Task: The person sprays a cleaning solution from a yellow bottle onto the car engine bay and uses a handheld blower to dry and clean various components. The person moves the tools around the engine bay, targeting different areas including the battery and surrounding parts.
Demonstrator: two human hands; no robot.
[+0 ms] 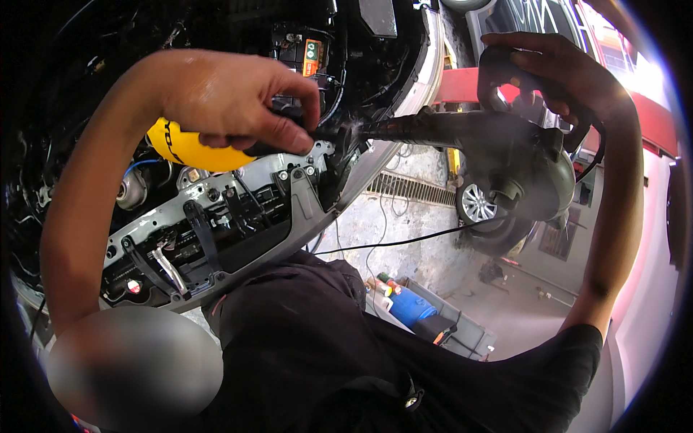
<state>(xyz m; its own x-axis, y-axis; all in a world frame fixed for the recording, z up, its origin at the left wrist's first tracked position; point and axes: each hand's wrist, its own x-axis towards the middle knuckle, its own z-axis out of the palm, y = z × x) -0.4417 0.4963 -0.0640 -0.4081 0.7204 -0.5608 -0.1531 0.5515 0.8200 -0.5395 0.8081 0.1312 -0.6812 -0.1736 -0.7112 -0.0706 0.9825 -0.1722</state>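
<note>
My right hand [538,72], raised at the upper right, is closed round the black handle of a blower [538,169]. The blower has a round dark-grey body, partly hazy in the picture, and a long black tube reaching left over the car's front edge. By the tube's tip, my left hand [238,101] is held over the engine bay [209,29], its fingers curled and the thumb toward the index finger. Something black shows between these fingers, too hidden to name. Under them lies a yellow rounded thing [198,150] with black lettering; whether I hold it I cannot tell.
The car's silver front crossmember [173,209] and grey bumper edge run across in front of me. A black cable [404,242] crosses above the floor. A floor grate [411,189], another car's wheel [478,203] and a grey bin [462,328] with a blue container [411,308] stand beyond.
</note>
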